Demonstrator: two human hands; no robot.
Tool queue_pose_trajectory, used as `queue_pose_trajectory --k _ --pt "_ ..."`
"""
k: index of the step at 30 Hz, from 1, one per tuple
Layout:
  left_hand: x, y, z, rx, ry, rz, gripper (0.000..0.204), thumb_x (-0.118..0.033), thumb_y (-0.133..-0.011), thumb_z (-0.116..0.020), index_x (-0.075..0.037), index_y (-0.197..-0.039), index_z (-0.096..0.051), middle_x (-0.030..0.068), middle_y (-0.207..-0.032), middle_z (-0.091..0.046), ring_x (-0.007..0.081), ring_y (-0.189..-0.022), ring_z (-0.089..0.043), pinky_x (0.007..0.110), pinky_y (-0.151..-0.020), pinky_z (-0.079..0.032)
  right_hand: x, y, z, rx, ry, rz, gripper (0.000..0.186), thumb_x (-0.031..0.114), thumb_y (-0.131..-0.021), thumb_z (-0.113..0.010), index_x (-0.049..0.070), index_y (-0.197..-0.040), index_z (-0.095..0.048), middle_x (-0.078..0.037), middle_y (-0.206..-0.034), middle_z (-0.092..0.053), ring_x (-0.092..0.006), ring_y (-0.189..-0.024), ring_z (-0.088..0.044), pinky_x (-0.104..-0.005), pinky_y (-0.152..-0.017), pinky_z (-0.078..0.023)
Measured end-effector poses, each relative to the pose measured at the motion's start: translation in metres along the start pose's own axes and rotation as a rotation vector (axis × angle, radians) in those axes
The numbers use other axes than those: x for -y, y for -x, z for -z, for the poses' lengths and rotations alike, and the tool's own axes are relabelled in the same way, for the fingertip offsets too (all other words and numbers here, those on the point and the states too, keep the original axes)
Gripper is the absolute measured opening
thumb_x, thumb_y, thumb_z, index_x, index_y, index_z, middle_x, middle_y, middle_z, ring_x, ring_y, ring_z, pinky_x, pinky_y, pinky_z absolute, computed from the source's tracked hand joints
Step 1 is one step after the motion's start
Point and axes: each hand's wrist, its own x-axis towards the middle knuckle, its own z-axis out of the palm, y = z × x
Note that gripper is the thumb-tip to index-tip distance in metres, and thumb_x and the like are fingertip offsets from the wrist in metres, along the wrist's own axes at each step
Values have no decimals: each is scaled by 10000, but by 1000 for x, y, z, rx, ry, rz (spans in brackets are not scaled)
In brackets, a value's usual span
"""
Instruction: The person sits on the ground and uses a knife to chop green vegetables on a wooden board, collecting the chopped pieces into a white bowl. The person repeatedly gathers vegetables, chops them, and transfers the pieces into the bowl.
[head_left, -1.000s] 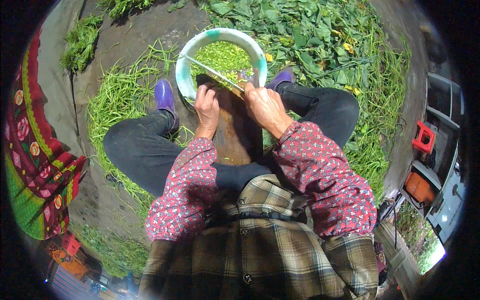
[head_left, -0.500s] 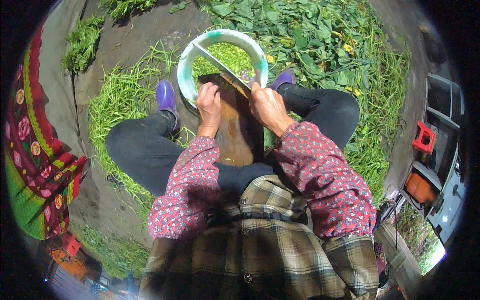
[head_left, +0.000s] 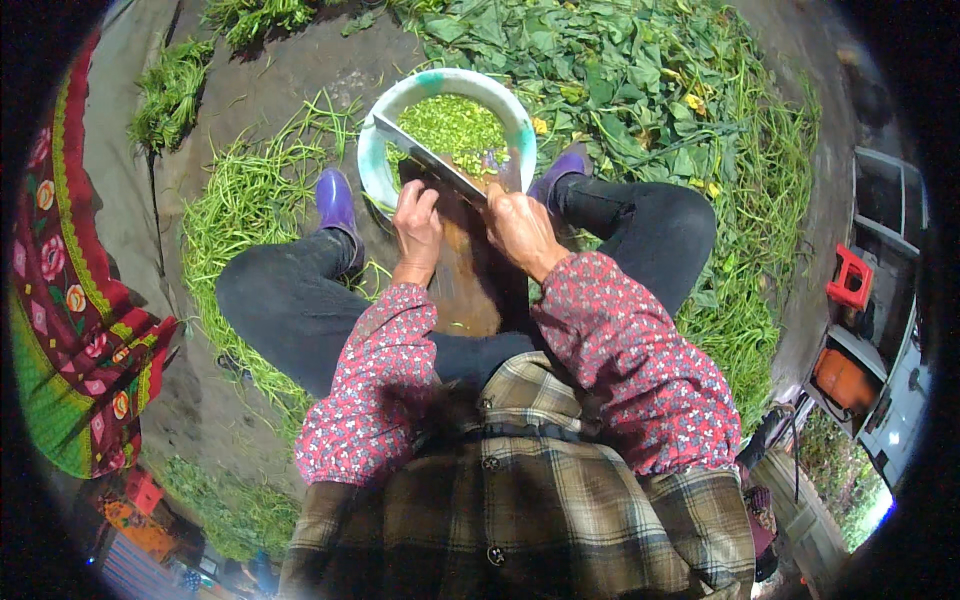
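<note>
My right hand [head_left: 522, 228] is closed around the handle end of a long-bladed knife [head_left: 428, 158], whose blade slants across the near part of a basin. My left hand [head_left: 415, 225] is closed, fingers curled down at the upper end of a wooden board [head_left: 465, 270]; what it grips there is hidden. The board runs from my lap to the rim of the white and green basin [head_left: 372, 160]. Inside the basin lie finely chopped green pieces [head_left: 450, 120]. A few green bits also rest on the board near my lap.
Long green stems [head_left: 235, 200] lie in a heap to the left. A large spread of leafy vines [head_left: 640, 90] covers the ground at the right. Tied-looking green bunches [head_left: 170, 95] sit far left, near a patterned red cloth [head_left: 85, 300]. A red stool [head_left: 850, 277] stands far right.
The knife has come down and nearer to me, its tip lower over the basin. My right hand has shifted slightly left. My left hand stays at the board's upper end.
</note>
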Motion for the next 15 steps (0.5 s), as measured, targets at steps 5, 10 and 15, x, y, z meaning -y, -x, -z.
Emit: queue_pose_trajectory --k 5,10,15 --pt "-1 -4 -3 -151 65 -50 113 97 -590 -504 -14 -612 -503 155 -620 -469 343 -587 -490 429 -547 -419 20 16 18 98 168 -7 68 48 -743 -498 -16 -749 -478 -214 -598 -575 -365 -573 -605 -439 -491 -474" --pt "24 18 -12 1 -94 -2 113 93 -562 -529 -2 -621 -513 157 -649 -488 359 -605 -484 434 -573 -422 16 7 -3 42 218 32 50 41 -752 -490 -5 -768 -479 -200 -600 -578 -348 -577 -608 -435 -486 -469" --pt "-2 -4 -1 4 52 -53 174 109 -593 -545 25 -744 -541 160 -781 -543 351 -759 -543 402 -687 -457 -2 -13 -11 -101 82 59 84 55 -748 -528 12 -803 -482 -207 -611 -575 -380 -587 -595 -474 -504 -452"
